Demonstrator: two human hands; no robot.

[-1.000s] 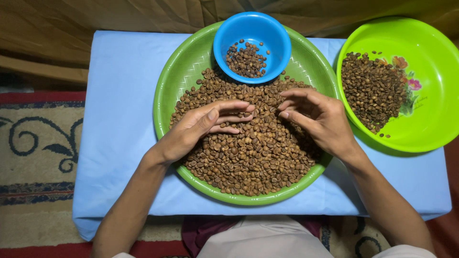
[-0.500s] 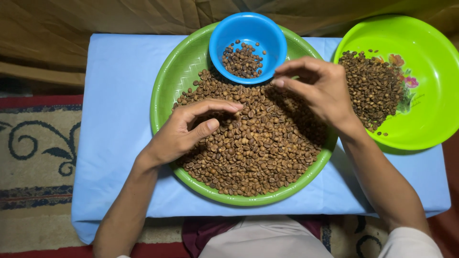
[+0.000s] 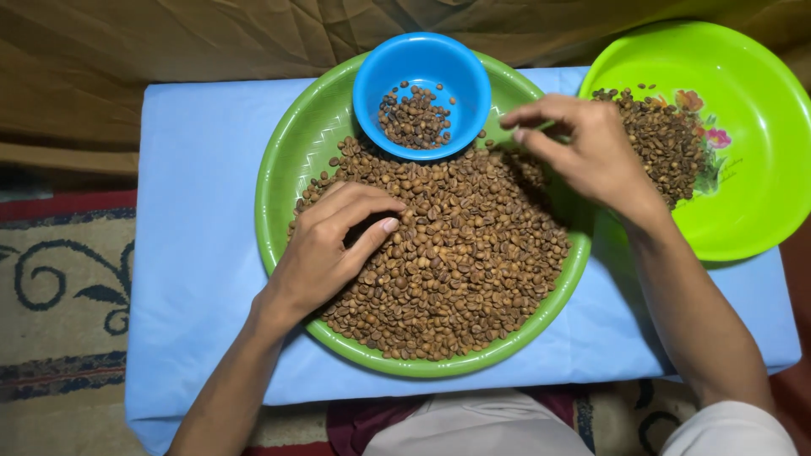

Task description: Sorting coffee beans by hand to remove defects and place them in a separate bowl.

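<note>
The desk [image 3: 203, 253], under a pale blue cloth, carries everything here, and the big green tray [image 3: 291, 156] at its middle serves as the landmark. The tray holds a wide heap of brown coffee beans [image 3: 456, 253]. A lime-green basin [image 3: 743, 152] with a flower print stands just right of the tray, with its own smaller pile of beans. A small blue bowl [image 3: 372, 72] sits inside the tray at its far rim, holding a few darker beans.

Half a second ago the right hand [image 3: 591, 152] was lifted beside the blue bowl; now it has shifted rightward, hanging over the tray's far-right edge near the basin, fingers curled with thumb and forefinger drawn together. Whether a bean sits in that pinch, I cannot tell. A second ago both hands lay close together on the heap; they have since parted.

The left hand [image 3: 334, 245] stays on the beans in the left half of the tray, fingers curved and close, thumb [image 3: 376, 232] touching the heap, raking rather than gripping.

So the sorting appears mid-cycle, the heap mostly unsorted.
</note>
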